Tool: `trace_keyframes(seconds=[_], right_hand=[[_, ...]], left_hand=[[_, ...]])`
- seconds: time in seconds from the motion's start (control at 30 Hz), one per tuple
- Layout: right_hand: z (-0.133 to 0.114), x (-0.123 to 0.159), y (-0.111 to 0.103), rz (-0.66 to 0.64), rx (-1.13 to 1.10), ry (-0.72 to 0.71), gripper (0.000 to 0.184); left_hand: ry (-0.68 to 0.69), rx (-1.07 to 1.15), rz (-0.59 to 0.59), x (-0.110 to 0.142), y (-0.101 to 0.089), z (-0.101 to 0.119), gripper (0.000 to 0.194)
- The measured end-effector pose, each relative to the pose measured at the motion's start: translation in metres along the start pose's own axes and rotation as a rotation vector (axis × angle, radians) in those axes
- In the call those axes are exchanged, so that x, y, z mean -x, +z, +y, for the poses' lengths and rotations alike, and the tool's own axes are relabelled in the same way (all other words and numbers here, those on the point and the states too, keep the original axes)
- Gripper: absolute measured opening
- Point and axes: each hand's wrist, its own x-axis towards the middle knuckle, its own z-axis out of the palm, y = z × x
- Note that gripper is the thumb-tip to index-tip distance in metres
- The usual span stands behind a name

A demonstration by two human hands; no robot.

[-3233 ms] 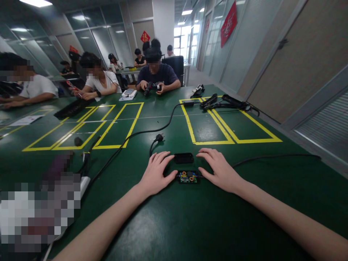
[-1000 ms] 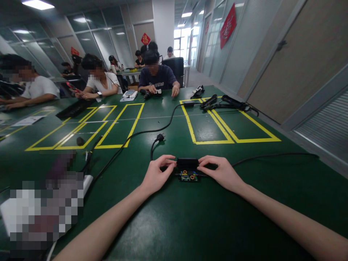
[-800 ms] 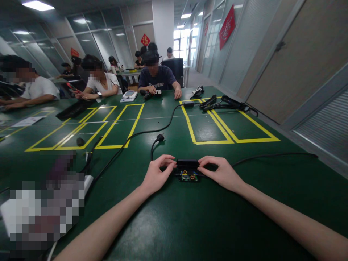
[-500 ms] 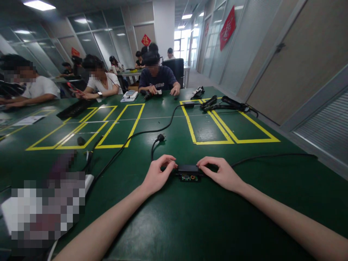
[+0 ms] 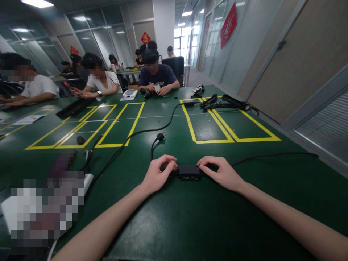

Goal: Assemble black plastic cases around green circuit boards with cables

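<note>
A black power adapter cover [image 5: 189, 170] lies mostly over a green circuit board [image 5: 187, 178], whose near edge still shows beneath it. My left hand [image 5: 159, 173] pinches the cover's left end between thumb and fingers. At the opposite end, my right hand [image 5: 219, 172] holds the cover in the same kind of pinch. A black cord with a plug [image 5: 161, 137] runs out behind my left hand, and another black cable [image 5: 272, 155] leads off to the right. The fingertips partly hide both ends of the adapter.
Yellow tape rectangles [image 5: 195, 142] mark the green table [image 5: 152, 232]. A long cable with an inline adapter [image 5: 189, 103] crosses it. Bundled black cables [image 5: 231, 101] lie at the far right, a white power strip [image 5: 88, 181] on the left. A person [image 5: 157, 78] across the table handles a white part.
The cover has tilted down toward me over the circuit board, so less of the board shows. Both my hands have stayed in place. The person opposite has brought both hands together.
</note>
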Motion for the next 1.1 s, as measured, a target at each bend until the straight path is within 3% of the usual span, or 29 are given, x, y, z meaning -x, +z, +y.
trace_keyframes(seconds=[0.43,1.1], right_hand=[[0.005,0.000,-0.005,-0.092,0.033,-0.099,0.004],[0.005,-0.001,-0.012,-0.166,0.009,-0.138,0.003]], left_hand=[[0.068,-0.078,-0.006,0.001,0.001,-0.004,0.014],[0.136,-0.149,-0.137,0.002,-0.002,-0.007,0.021]])
